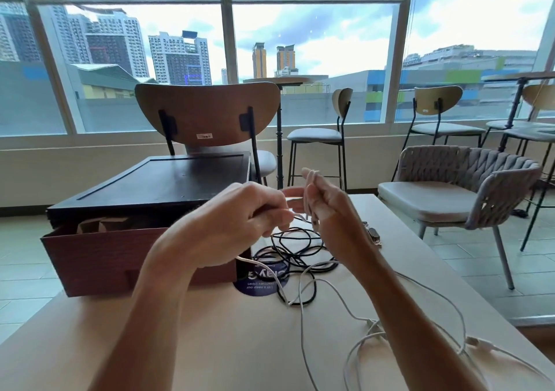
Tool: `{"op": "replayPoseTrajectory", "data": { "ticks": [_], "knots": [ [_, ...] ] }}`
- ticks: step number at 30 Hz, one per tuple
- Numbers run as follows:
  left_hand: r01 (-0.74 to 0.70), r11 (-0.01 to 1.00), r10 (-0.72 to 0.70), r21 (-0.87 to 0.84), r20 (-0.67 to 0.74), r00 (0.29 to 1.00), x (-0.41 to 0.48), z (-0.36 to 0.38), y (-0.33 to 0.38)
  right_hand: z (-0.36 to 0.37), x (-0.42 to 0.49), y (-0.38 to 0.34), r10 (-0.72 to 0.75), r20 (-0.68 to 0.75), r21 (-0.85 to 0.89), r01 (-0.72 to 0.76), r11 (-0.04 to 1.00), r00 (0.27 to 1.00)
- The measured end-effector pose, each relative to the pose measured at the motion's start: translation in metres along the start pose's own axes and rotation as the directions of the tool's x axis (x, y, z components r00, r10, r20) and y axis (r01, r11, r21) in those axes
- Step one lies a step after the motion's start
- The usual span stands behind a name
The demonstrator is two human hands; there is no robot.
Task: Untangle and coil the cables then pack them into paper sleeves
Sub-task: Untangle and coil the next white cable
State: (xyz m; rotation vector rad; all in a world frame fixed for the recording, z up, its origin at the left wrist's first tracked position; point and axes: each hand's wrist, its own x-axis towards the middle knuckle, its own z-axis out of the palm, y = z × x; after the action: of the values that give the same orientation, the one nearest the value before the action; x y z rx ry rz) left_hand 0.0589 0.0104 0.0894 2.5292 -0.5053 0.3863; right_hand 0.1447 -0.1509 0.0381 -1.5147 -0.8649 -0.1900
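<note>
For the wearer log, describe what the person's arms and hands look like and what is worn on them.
The left hand and right hand are bare: no gloves and no rings that show. The left forearm and right forearm are bare too, with no sleeves, watch or bands up to the picture's edge. No marks or tattoos show.

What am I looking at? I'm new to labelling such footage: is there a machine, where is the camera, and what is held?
No machine here: these are a person's bare hands, filmed by a camera worn on the head, looking forward and down. The left hand and right hand are raised over a pale table, both pinching a white cable, part of it looped round the right hand. A tangled black cable lies on the table beside a wooden box holding brown paper.
</note>
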Motion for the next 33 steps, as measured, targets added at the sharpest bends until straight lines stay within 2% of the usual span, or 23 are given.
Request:
{"op": "replayPoseTrajectory", "data": {
  "ticks": [2, 4, 7, 10, 14, 18, 23, 26, 28, 31, 33],
  "knots": [
    [-0.012, 1.0, 0.011, -0.015, -0.071, 0.997, -0.001, -0.003, -0.005, 0.003, -0.003, 0.004, 0.003, 0.067, -0.074, 0.002, 0.997, 0.998],
    [-0.023, 0.999, 0.014, -0.044, -0.181, 0.983, -0.002, -0.007, -0.011, 0.004, -0.002, 0.007, 0.043, 0.128, -0.064, -0.035, 0.997, 0.991],
    [-0.034, 0.996, 0.001, -0.08, -0.381, 0.925, -0.001, -0.01, -0.017, 0.0, -0.002, 0.004, 0.135, 0.258, 0.078, -0.16, 0.984, 0.957],
    [-0.035, 0.984, -0.067, -0.173, -0.549, 0.833, 0.003, -0.008, -0.021, -0.007, -0.005, -0.001, 0.133, 0.392, 0.264, -0.249, 0.932, 0.91],
    [-0.013, 0.961, -0.175, -0.276, -0.644, 0.744, 0.01, 0.0, -0.029, -0.013, -0.004, -0.004, 0.064, 0.471, 0.426, -0.29, 0.857, 0.88],
    [-0.02, 0.954, -0.184, -0.299, -0.638, 0.747, 0.015, 0.011, -0.03, -0.016, -0.005, -0.008, 0.001, 0.485, 0.502, -0.279, 0.818, 0.875],
    [0.003, 0.972, -0.143, -0.235, -0.581, 0.801, 0.022, 0.022, -0.035, -0.018, -0.003, -0.012, -0.053, 0.397, 0.683, -0.257, 0.684, 0.916],
    [0.029, 0.977, -0.123, -0.21, -0.447, 0.886, 0.025, 0.027, -0.041, -0.02, -0.002, -0.016, -0.061, 0.365, 0.758, -0.258, 0.599, 0.929],
    [0.045, 0.962, -0.133, -0.269, -0.32, 0.938, 0.024, 0.03, -0.046, -0.023, -0.001, -0.019, -0.065, 0.344, 0.793, -0.253, 0.554, 0.937],
    [0.1, 0.892, -0.207, -0.441, -0.2, 0.958, 0.024, 0.035, -0.044, -0.021, 0.003, -0.017, -0.062, 0.307, 0.843, -0.241, 0.481, 0.95],
    [0.176, 0.857, -0.263, -0.485, -0.115, 0.958, 0.024, 0.039, -0.041, -0.018, 0.007, -0.012, -0.042, 0.272, 0.895, -0.237, 0.377, 0.961]
  ]
}}
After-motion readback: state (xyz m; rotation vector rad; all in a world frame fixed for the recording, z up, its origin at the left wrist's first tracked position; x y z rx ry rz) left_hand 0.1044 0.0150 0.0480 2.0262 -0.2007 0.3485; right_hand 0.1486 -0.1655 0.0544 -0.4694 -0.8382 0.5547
